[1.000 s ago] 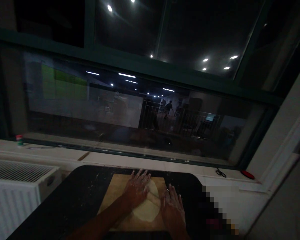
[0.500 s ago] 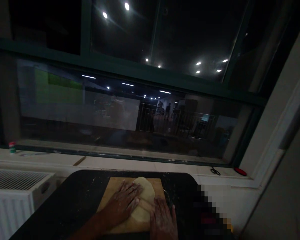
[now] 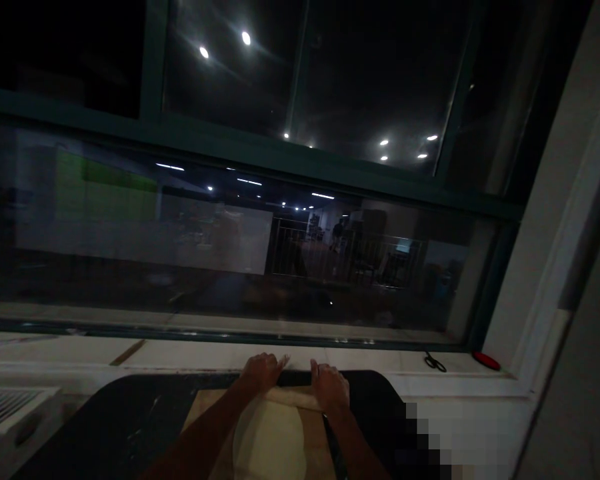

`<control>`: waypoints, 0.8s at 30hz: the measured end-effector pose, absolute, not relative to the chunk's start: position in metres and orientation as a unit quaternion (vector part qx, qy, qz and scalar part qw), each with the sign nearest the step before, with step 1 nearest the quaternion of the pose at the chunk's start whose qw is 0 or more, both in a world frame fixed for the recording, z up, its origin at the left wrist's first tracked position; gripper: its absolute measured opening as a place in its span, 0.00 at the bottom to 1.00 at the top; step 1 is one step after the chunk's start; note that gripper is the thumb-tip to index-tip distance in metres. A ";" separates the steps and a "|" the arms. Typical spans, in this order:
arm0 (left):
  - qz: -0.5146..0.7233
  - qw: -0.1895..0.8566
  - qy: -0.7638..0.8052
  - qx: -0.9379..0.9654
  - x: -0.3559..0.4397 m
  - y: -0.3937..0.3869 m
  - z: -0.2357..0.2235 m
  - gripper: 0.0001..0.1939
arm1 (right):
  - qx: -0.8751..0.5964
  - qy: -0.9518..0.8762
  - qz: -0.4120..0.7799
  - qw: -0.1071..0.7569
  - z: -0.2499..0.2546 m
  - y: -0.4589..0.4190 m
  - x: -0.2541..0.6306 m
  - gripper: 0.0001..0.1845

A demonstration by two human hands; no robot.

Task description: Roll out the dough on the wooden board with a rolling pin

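Observation:
A flat, pale sheet of dough (image 3: 267, 440) lies on a wooden board (image 3: 315, 460) on a dark table. At the board's far end a thin rolling pin (image 3: 296, 399) lies across it. My left hand (image 3: 263, 371) rests on the pin's left part, fingers stretched forward. My right hand (image 3: 330, 387) presses on its right part, fingers lying over it. Both hands are dusted with flour. The light is dim, and my forearms hide part of the board.
The dark table (image 3: 130, 420) has flour streaks and stands against a white windowsill (image 3: 190, 357). Small scissors (image 3: 433, 362) and a red object (image 3: 486, 361) lie on the sill at right. A white radiator (image 3: 10, 417) is at left. A big dark window (image 3: 260, 200) rises behind.
Both hands have pushed the rolling pin from the middle of the dough to the far end of the board. The dough is flatter and longer. The view has tilted up.

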State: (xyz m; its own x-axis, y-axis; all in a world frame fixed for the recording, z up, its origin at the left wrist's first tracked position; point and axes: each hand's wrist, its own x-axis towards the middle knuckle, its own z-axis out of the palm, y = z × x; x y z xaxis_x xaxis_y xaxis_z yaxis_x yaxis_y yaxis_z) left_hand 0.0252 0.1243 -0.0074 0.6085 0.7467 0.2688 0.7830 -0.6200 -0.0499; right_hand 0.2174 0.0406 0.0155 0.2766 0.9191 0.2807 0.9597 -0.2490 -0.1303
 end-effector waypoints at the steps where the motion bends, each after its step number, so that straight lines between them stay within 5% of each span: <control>1: -0.098 0.078 -0.434 -0.892 0.027 0.124 -0.006 0.22 | -0.788 -0.597 -0.069 0.134 0.015 0.042 0.218 0.26; 11: -0.167 0.061 -0.477 -0.861 0.011 0.067 -0.015 0.23 | -0.761 -0.627 -0.116 0.119 -0.023 -0.024 0.196 0.27; 19: -0.251 0.096 -0.392 -0.880 -0.038 -0.012 -0.038 0.23 | -0.656 -0.633 -0.260 0.318 -0.095 -0.099 0.177 0.21; 24: -0.291 0.086 -0.374 -0.876 -0.081 -0.060 -0.035 0.22 | -0.678 -0.612 -0.238 0.330 -0.094 -0.133 0.147 0.16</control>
